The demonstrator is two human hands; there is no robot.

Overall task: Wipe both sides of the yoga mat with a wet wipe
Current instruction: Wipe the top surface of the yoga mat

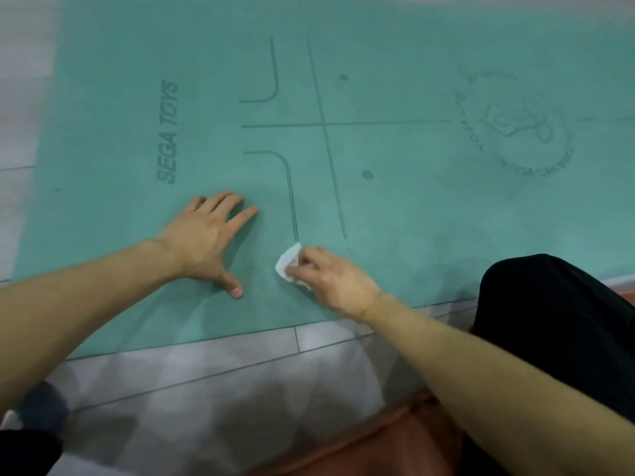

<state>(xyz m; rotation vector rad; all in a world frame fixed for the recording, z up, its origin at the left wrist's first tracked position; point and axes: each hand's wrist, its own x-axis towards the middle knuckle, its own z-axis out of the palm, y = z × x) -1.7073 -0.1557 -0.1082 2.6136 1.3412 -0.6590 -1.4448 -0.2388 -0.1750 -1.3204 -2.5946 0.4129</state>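
A teal yoga mat (395, 207) lies flat on the floor, printed side up with grey guide lines, "SEGA TOYS" lettering and a round logo. My left hand (202, 238) presses flat on the mat near its front edge, fingers spread. Just to its right, my right hand (330, 278) pinches a small crumpled white wet wipe (288, 264) against the mat surface. Part of the wipe is hidden under my fingers.
Pale tiled floor (220, 379) runs along the mat's near edge and at the far left. My knee in black fabric (556, 324) is at the right, over a reddish-brown surface (395, 444). A dark shoe (41, 403) shows at lower left.
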